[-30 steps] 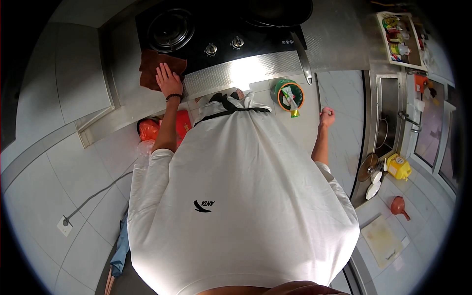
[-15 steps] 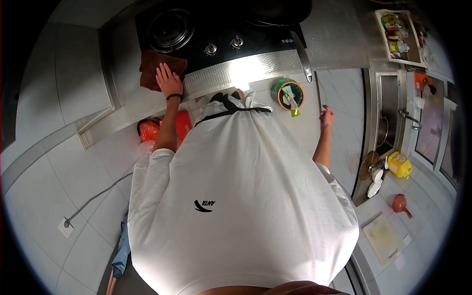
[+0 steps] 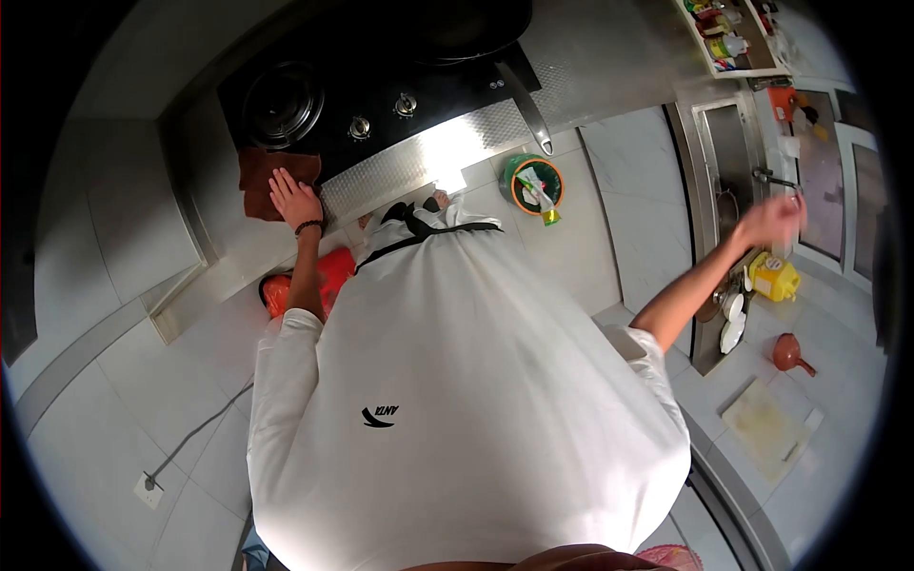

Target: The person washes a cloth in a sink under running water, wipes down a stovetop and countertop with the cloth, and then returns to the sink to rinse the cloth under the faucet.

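Note:
My left hand (image 3: 295, 199) lies flat, fingers stretched out, on a brown cloth (image 3: 263, 181) at the front left corner of the black gas stove (image 3: 328, 152). A dark bracelet circles that wrist. My right arm is stretched out to the right. At its end, my right hand (image 3: 769, 224) is smeared by motion in front of the sink's faucet (image 3: 773, 178), above the yellow jug (image 3: 773, 276). Whether it touches the faucet I cannot tell, and its fingers are too blurred to read.
A dark pan with a metal handle (image 3: 526, 109) sits on the stove, its handle sticking out over the front edge. Below stands a green trash bin (image 3: 514, 188). At right are a sink (image 3: 728, 143), a red-brown ladle (image 3: 788, 352) and a cutting board (image 3: 766, 428).
My right hand has swung up and outward to the right, from beside the cabinet front toward the faucet. My left hand stays on the cloth. The whole view has shifted slightly.

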A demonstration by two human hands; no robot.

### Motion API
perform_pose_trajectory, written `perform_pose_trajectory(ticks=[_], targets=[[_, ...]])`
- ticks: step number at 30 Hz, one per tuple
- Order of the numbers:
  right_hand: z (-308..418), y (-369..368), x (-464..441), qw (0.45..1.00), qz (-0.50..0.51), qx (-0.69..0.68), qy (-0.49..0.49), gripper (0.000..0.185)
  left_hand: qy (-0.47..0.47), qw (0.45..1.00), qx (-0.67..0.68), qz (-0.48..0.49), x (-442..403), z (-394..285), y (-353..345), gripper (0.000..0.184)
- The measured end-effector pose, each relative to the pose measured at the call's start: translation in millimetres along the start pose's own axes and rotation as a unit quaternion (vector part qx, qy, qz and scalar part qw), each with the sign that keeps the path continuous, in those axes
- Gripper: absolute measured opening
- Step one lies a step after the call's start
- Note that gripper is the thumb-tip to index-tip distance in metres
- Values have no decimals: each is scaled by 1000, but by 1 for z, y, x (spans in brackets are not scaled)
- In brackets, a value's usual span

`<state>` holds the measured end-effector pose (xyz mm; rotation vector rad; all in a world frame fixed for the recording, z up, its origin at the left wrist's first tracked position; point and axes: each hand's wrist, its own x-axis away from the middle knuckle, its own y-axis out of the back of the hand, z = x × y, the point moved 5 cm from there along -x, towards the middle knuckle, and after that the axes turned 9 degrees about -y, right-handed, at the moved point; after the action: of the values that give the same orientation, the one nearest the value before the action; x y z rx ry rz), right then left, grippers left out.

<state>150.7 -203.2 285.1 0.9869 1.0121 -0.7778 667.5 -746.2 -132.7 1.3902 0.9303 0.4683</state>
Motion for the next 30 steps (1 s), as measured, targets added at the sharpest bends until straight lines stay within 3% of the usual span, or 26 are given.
perform_pose_trajectory(ticks=[1,2,4,5,6,8,10,12,13,15,17,20,23,24,26,28,30], targets=[[-103,-74,32,939,265,-11,-221,20,-1,1000,6,-3,0,-1,2,59],[-199,-134,82,767,510,94,-378,20,-1,1000,6,-2,4,0,3,59],[-213,-141,115,855,401,94,-317,19,-15,1000,11,-6,1,1,3,58],[-203,-141,129,801,411,-84,-428,17,-10,1000,12,-10,-4,1,2,58],[-190,-130,145,709,405,-253,-519,15,-9,1000,19,-10,-4,1,4,58],[-141,-117,158,503,433,-476,-576,17,-4,1000,25,-8,2,2,4,57],[-62,-92,155,308,430,-635,-564,12,4,1000,25,-10,0,2,2,56],[-5,-76,149,199,443,-690,-537,12,8,1000,22,-4,-1,2,3,56],[19,-69,146,197,445,-689,-537,12,5,1000,21,4,-1,1,3,57],[68,-55,139,127,477,-704,-510,14,-5,1000,8,13,-2,-2,2,58],[103,-49,136,107,498,-705,-493,14,-14,1000,-8,22,-2,-6,5,59],[147,-46,150,87,534,-697,-470,14,-108,994,23,22,-1,-43,25,62],[176,-58,198,224,623,-583,-471,15,-173,980,87,42,-2,-70,14,62],[191,-57,210,211,629,-585,-466,15,-181,977,101,47,-4,-75,13,62],[207,-57,238,298,649,-485,-505,16,-182,979,72,54,-10,-67,20,59],[223,-56,255,290,668,-477,-492,14,-131,980,129,75,-11,-40,28,56],[234,-50,255,426,669,-406,-453,14,-64,990,96,76,-6,13,15,55]])
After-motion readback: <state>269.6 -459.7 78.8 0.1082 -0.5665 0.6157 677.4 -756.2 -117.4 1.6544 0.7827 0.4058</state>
